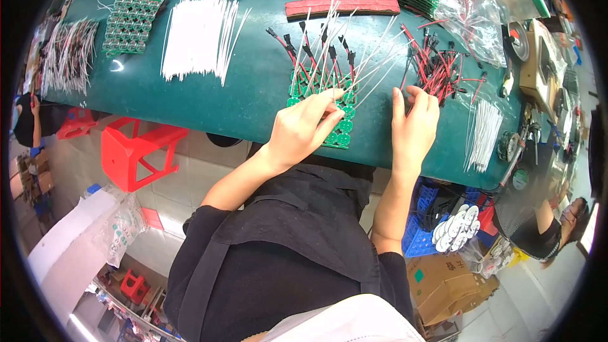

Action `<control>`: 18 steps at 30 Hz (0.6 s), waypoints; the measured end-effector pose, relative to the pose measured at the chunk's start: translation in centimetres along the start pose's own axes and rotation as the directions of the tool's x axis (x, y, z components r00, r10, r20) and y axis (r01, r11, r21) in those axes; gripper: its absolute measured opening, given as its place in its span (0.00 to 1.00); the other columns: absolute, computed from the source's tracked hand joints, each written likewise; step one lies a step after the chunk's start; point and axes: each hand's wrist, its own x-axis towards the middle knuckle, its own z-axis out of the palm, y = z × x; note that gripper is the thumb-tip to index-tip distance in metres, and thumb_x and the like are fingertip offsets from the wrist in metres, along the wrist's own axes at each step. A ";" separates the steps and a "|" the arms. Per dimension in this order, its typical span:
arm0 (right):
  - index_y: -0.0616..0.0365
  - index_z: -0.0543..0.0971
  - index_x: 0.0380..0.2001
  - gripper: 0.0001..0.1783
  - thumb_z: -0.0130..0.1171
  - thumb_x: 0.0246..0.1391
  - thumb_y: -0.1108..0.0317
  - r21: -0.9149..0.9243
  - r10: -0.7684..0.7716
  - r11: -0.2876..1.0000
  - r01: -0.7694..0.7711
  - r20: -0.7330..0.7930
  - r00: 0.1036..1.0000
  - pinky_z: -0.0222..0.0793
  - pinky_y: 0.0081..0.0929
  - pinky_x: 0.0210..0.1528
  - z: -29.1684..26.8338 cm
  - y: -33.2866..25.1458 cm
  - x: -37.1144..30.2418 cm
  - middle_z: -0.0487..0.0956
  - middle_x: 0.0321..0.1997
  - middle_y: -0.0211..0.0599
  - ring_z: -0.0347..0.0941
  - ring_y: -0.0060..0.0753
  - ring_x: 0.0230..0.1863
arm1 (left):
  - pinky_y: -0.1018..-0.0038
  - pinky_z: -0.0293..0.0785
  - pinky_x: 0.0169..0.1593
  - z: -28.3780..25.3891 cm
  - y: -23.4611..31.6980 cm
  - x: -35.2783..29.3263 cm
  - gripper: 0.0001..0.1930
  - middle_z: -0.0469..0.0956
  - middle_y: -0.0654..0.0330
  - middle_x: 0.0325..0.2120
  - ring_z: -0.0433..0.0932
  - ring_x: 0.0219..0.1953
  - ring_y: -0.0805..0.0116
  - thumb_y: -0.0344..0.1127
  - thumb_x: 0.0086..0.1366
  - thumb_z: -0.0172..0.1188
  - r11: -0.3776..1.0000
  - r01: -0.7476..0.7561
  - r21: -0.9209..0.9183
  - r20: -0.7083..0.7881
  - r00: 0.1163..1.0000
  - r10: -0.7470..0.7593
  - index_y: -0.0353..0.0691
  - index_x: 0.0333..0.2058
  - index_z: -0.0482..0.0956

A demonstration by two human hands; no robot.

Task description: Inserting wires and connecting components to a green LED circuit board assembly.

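- Head view: I have the left hand [307, 120] bent over a green circuit-board panel [344, 128] on the teal tabletop [253, 101], fingers drawn close at its right side; whether they grip a wire, I cannot tell.
- Beside it, my right hand [415, 123] hangs with thumb and forefinger parted, apparently holding nothing, near a tangled heap of red-wired connectors [437, 75].
- I judge the step in hand to be fitting leads to the panel; the next move calls for a fine, steady pinch.
- Thin white wires [329, 18] fan out among stubby black plugs [352, 57]; a rough, dull-red strip [342, 7] lies beyond.
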 end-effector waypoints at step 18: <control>0.66 0.70 0.35 0.03 0.52 0.63 0.76 0.839 0.167 0.417 -0.350 0.308 0.937 0.75 0.19 0.30 -2.3 1.8 -5.2 0.79 0.32 0.40 0.78 0.24 0.27 | 0.66 0.72 0.39 -0.3 2.0 -1.6 0.16 0.74 0.57 0.32 0.74 0.34 0.58 0.34 0.52 0.71 0.991 -0.107 0.079 0.239 0.967 0.085 0.38 0.37 0.76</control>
